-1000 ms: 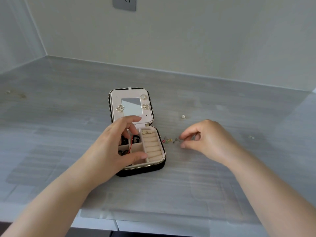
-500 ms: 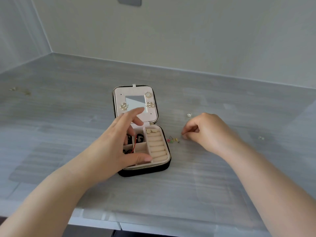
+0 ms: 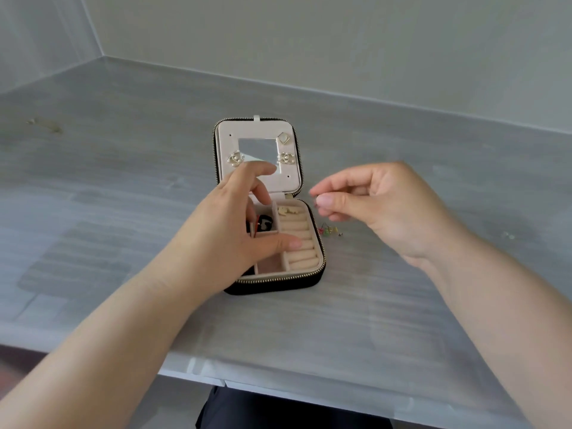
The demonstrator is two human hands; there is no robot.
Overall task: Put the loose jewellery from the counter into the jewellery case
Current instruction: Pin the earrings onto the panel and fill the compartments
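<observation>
The black zip jewellery case [image 3: 311,275] lies open at mid-counter. Its lid [image 3: 289,181] has a mirror and three earrings pinned on it. A gold piece [image 3: 286,210] sits at the top of the beige ring rolls, and dark items with a red cord [image 3: 263,224] fill the upper left compartment. My left hand [image 3: 229,230] rests over the case's left side, fingers spread and thumb on the rolls. My right hand [image 3: 371,205] hovers just right of the case, thumb and forefinger pinched on a tiny stud that barely shows. Small coloured earrings [image 3: 329,231] lie on the counter beneath it.
Another small pale piece [image 3: 509,235] lies on the grey counter [image 3: 402,305] far to the right. The counter's front edge runs close to my body, and walls close off the back and left. A faint stain [image 3: 46,125] marks the far left.
My right hand left the coloured earrings, reached back to the small stud, then lifted and came left toward the case in a pinch. My left hand stayed on the case.
</observation>
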